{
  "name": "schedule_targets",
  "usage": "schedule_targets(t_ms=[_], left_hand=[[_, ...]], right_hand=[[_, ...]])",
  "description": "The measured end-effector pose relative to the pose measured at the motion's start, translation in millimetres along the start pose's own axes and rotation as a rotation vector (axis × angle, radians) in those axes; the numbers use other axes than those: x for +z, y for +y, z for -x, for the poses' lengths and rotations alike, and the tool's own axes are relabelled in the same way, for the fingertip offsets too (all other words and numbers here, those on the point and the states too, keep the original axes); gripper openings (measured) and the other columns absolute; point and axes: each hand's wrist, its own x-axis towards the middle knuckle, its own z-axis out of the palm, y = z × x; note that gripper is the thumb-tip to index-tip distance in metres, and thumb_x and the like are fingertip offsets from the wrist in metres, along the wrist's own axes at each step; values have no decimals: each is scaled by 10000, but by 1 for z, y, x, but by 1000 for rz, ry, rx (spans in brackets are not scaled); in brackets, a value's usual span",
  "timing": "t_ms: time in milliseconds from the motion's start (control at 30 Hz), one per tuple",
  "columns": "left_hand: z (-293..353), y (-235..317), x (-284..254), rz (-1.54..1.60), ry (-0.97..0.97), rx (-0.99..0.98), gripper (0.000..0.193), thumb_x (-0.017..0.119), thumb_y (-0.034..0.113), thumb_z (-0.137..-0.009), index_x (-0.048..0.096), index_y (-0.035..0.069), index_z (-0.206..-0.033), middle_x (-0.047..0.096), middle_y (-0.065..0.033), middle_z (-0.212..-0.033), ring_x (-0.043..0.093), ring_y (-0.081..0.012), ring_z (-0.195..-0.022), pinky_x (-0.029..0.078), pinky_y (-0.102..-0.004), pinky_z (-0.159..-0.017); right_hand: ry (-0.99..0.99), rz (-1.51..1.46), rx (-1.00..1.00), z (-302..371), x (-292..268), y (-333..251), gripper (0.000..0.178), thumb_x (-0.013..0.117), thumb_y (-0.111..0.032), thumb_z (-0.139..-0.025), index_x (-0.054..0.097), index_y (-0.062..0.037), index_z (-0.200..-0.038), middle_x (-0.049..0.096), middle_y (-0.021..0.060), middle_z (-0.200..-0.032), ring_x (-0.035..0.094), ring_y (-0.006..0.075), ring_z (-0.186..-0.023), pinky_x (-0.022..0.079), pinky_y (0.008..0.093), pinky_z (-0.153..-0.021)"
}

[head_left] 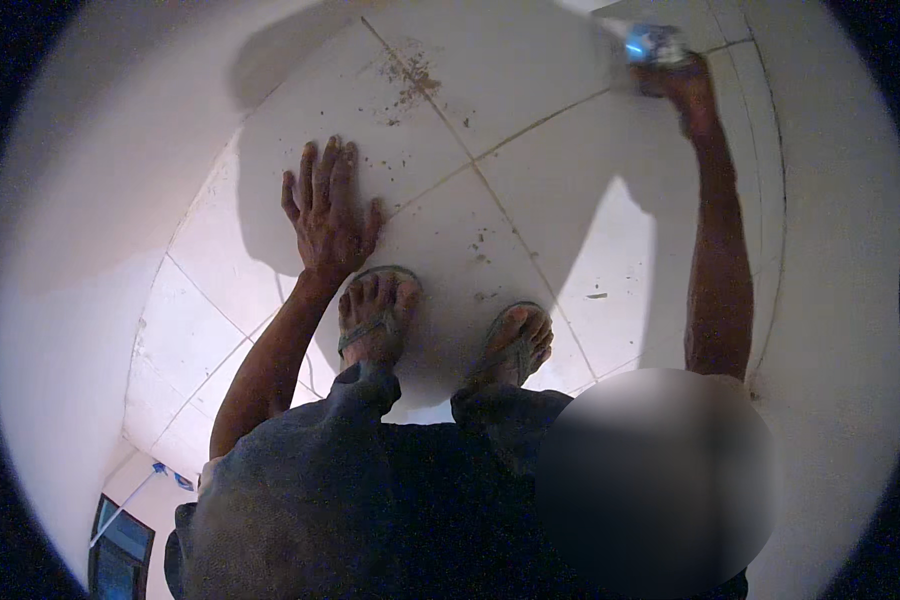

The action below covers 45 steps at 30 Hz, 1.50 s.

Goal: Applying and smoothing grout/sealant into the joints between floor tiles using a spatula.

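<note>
My left hand (328, 215) lies palm down on the tiled floor (540, 190), its fingers spread and nothing in them. Far to the right, my right hand (678, 82) is closed around a small blue and whitish object (654, 44). A bright blue glint shows on its left side. Motion blurs this object, so its kind cannot be made out. A patch of brown crumbs and dirt (410, 80) lies along the tile joint, ahead of my left hand and well apart from my right.
My feet in thong sandals, the left (378, 315) and the right (518, 340), stand just behind my left hand. Smaller crumbs (480, 245) dot the tiles between. Pale walls curve up at left (100, 220) and right (840, 250). A thin cord (308, 365) runs beside my left forearm.
</note>
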Motion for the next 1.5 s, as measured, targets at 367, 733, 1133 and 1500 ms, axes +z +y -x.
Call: schedule_targets(t_ms=[367,733,1133,1500], left_hand=[[-1,0,2,-3,-2,9,683,608,347,-880,430,73,-1480,378,-131,-1568,254,-352,-1491,101,-564,-1193],[-1,0,1,-4,12,19,708,599,387,-879,418,83,-1492,378,-132,-1565,261,-357,-1485,112,-569,-1183],[0,1,1,0,41,30,708,613,371,-878,413,87,-1495,380,-121,-1565,262,-354,-1484,129,-580,-1180],[-4,8,-4,-25,8,26,732,599,381,-874,392,85,-1512,365,-126,-1569,252,-349,-1489,122,-570,-1185]], right_hand=[[-138,340,-304,9,24,-20,465,860,-249,-698,692,-14,-1063,733,122,-960,700,210,-851,567,370,-838],[-59,197,-120,7,-3,1,417,765,-325,-819,684,-4,-1073,720,86,-968,687,173,-869,561,356,-798],[-30,-32,-204,14,24,-11,451,861,-343,-708,713,-33,-1000,734,89,-921,687,186,-809,555,377,-793],[138,191,-307,24,19,-5,435,862,-341,-670,702,-27,-925,725,128,-828,679,241,-711,573,414,-738]])
